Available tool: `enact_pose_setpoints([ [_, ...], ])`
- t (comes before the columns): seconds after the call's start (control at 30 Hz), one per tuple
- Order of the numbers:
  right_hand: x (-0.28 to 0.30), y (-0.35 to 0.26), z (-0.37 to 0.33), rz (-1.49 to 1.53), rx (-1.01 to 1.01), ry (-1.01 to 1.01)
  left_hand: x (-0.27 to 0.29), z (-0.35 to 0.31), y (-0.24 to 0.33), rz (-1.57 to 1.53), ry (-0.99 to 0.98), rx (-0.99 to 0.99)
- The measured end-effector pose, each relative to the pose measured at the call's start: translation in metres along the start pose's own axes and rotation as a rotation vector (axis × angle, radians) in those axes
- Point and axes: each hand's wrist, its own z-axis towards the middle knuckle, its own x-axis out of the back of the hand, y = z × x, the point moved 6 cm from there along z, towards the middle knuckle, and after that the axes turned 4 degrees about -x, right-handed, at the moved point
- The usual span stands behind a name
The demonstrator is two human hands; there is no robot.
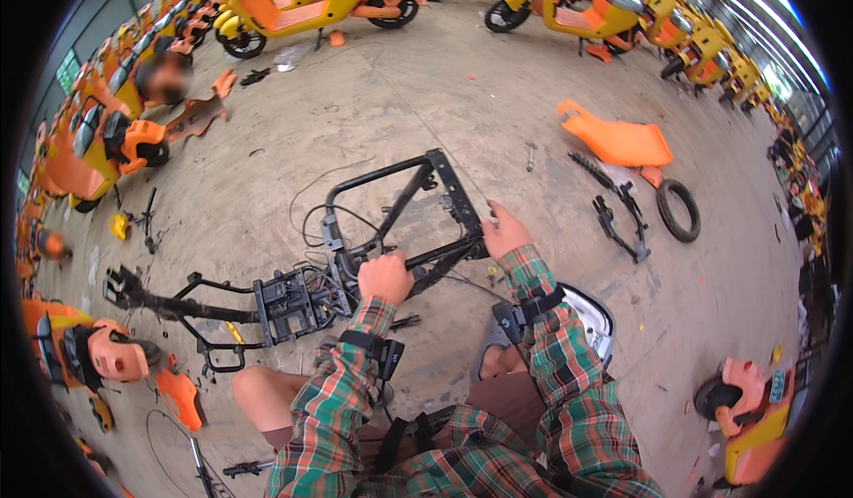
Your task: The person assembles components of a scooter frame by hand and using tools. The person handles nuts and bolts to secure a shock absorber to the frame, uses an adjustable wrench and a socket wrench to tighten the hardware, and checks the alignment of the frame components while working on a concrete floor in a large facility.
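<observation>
A bare black scooter frame [382,223] lies on the floor in front of me, with its narrow end to the left and its wide loop to the right. Closed around a tube near the frame's middle is my left hand [386,276], beside a tangle of black cables [330,285]. My right hand [506,231] grips the flat bar at the frame's right end; some of its fingers are hidden behind the metal. A black slatted bracket [289,305] sits in the frame's left half. Thin cables loop over the frame's top.
Orange bodywork [622,138], a tyre [679,210], a black fork [622,223] and a shock absorber [591,169] lie to the right. Yellow and orange scooters [320,0] stand in rows around. An orange panel [179,398] lies at lower left; a white-rimmed part [591,316] is beside my right forearm.
</observation>
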Motion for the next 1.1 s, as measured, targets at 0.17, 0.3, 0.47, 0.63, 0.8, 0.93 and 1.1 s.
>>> enact_pose_setpoints([
  [0.17,0.003,-0.009,-0.002,0.001,-0.059,-0.010,-0.004,-0.034,0.008,-0.087,0.057,-0.066],
  [0.3,0.006,-0.020,-0.010,-0.008,-0.046,-0.097,-0.013,-0.061,0.025,-0.103,0.079,-0.075],
  [0.47,0.002,-0.004,-0.009,-0.261,-0.020,-0.041,-0.028,-0.088,0.041,-0.153,0.111,-0.105],
  [0.63,0.011,-0.005,-0.020,-0.311,0.007,-0.079,-0.033,-0.108,0.047,-0.154,0.066,-0.095],
  [0.8,0.014,-0.015,-0.029,-0.371,0.033,-0.084,-0.038,-0.110,0.046,-0.199,0.124,-0.114],
  [0.93,0.011,-0.020,-0.034,-0.296,0.064,-0.115,-0.034,-0.105,0.044,-0.185,0.133,-0.120],
  [1.1,0.010,-0.033,-0.036,-0.154,0.187,-0.021,-0.029,-0.089,0.041,-0.157,0.201,-0.094],
])
